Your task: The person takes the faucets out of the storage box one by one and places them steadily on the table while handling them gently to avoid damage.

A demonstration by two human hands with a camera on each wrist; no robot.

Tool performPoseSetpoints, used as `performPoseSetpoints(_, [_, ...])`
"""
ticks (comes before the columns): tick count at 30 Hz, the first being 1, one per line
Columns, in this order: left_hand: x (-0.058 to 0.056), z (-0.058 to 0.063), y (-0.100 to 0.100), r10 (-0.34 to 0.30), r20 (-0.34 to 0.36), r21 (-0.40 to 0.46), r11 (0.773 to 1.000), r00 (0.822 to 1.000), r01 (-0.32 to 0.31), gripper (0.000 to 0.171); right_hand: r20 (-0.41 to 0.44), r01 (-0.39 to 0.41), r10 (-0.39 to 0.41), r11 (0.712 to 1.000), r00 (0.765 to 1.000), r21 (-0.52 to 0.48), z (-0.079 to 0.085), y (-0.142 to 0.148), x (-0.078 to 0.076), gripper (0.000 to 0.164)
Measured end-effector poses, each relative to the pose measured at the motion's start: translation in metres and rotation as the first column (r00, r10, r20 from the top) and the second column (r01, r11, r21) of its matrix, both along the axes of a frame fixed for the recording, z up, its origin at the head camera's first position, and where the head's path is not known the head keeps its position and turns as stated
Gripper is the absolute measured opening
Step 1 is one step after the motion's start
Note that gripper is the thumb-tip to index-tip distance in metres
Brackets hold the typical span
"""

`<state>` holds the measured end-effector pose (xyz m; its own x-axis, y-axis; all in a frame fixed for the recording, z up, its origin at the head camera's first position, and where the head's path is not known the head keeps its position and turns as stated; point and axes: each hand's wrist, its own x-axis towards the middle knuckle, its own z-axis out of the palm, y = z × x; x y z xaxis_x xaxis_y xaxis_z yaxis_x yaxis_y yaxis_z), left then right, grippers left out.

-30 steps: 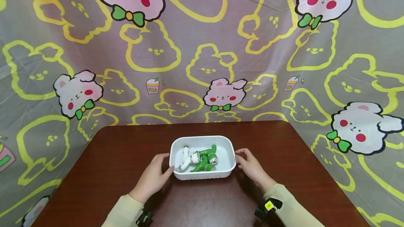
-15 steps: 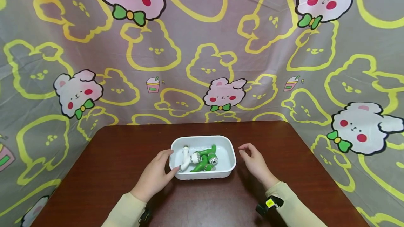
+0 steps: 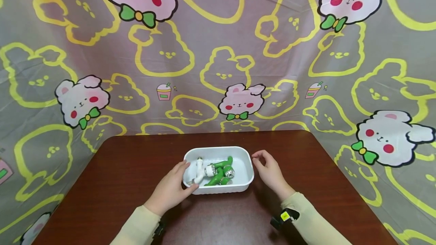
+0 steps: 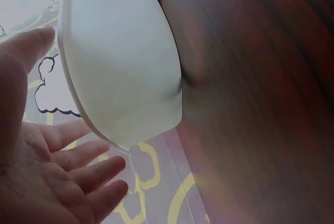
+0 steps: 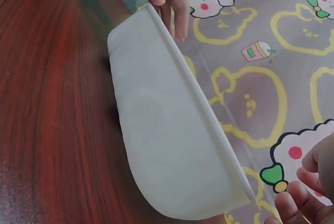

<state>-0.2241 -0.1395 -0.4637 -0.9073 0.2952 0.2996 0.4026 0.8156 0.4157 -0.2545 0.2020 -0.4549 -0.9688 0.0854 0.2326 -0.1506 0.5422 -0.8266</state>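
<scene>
Tray [image 3: 225, 189] at risk of a lopsided lift

Read the clock over the tray, with twelve toward the patterned cloth [image 3: 204, 54]. Found the tray, white and oblong, resting on the dark brown counter [image 3: 112, 177] near its middle. Counted inside it a white piece [image 3: 199, 177], Y-shaped, toward nine o'clock, and at least two green pieces [image 3: 215, 179] overlapping from the centre toward four, with silvery ends on both colours.

Saw the left hand [image 3: 168, 190] at about eight o'clock, with fingers and thumb spread around the corner and nothing pinched. Could not tell firm contact from light hovering at the rim. Saw the right hand [image 3: 270, 171] near three o'clock, loosely curled, with thumb and forefinger close together, apparently holding nothing and, in the right wrist view, just clear of the tray wall.

Judged an uneven lift the chief danger: with support only near eight, likely to tip toward three and send the contents sliding. Reckoned also with a careless nudge from the right fingertips, enough to shove the tray toward nine. Noted the white piece close beside the left thumb, hence a possible knock on closing inward. Suspected the green pieces of rolling, given rounded shapes and no divider in sight.
</scene>
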Motion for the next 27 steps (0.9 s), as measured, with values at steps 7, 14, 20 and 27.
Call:
performPoseSetpoints(7, [0.0,0.0,0.001,0.031,0.02,-0.009,0.999,0.999,-0.031,0.081,-0.053,-0.025,0.026,0.999,0.998,0.026,0.004,-0.005,-0.004,0.008])
performPoseSetpoints(14, [-0.001,-0.001,0.002,0.039,0.028,-0.016,0.999,0.999,-0.038,0.081,-0.072,-0.097,0.106,0.987,0.992,0.127,0.016,-0.012,-0.007,0.009])
performPoseSetpoints(20, [0.0,-0.002,0.002,0.037,0.028,-0.018,0.999,0.999,-0.036,0.08,-0.124,-0.178,0.217,0.947,0.968,0.268,0.028,-0.024,-0.007,0.011])
performPoseSetpoints(27, [0.0,-0.003,0.002,0.034,0.026,-0.017,0.999,0.999,-0.034,0.079,-0.139,-0.257,0.35,0.857,0.926,0.446,0.037,-0.039,-0.006,0.014])
